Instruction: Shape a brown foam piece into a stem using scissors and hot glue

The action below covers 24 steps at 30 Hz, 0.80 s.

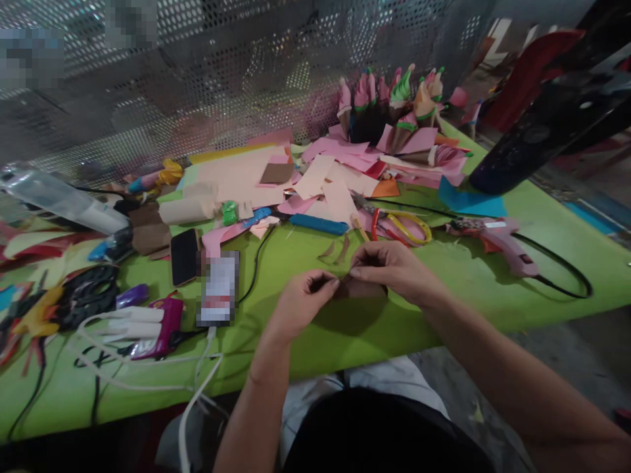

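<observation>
My left hand [300, 302] and my right hand [392, 266] meet just above the green table [444, 289], near its front edge. Both pinch a small brown paper piece [362, 288] between fingers and thumb; the piece hangs between the hands and is partly hidden by the fingers. Two thin brown paper strips [338, 249] lie on the table just beyond the hands.
Yellow-and-red-handled scissors [401, 226], a blue cutter [319, 225], a pink glue gun [497, 240] with a black cord, sheets of pink paper [325, 177], rolled paper cones [394, 98], a phone [184, 256], another glue gun [148, 322] and cables lie around. A perforated metal screen stands behind.
</observation>
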Motion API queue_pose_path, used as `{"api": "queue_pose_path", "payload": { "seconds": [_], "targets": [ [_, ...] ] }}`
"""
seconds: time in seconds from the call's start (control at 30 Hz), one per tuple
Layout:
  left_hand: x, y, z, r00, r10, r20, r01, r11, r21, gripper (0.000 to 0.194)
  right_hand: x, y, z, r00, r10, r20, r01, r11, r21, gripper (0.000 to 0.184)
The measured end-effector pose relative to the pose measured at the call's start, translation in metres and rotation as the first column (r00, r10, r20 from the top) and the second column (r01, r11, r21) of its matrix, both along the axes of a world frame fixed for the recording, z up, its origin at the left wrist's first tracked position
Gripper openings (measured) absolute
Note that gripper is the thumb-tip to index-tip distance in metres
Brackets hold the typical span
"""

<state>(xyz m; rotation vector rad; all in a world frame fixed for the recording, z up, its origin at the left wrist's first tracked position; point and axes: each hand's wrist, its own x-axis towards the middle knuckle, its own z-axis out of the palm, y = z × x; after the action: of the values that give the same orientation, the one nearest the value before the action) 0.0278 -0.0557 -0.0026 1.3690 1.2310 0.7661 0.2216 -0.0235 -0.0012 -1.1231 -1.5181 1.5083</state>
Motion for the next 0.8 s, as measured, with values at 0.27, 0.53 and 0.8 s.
{"api": "queue_pose_path", "payload": {
  "seconds": [0.27,0.53,0.8],
  "targets": [
    [0.0004,-0.0014,-0.0036,0.991,0.012,-0.134,-0.002,0.997,0.076,0.018,-0.0017,-0.0030,0.0036,0.997,0.077,0.011,-0.076,0.994,-0.074,0.020],
    [0.0020,-0.0017,-0.0062,0.987,-0.002,-0.163,0.019,0.995,0.100,0.019,-0.0028,-0.0038,0.0028,0.995,0.084,0.052,-0.080,0.994,-0.074,0.013],
    [0.0013,-0.0011,-0.0040,0.990,-0.016,-0.137,0.029,0.995,0.091,0.019,-0.0013,-0.0046,0.0046,0.996,0.045,0.078,-0.041,0.998,-0.057,0.014]
  ]
}}
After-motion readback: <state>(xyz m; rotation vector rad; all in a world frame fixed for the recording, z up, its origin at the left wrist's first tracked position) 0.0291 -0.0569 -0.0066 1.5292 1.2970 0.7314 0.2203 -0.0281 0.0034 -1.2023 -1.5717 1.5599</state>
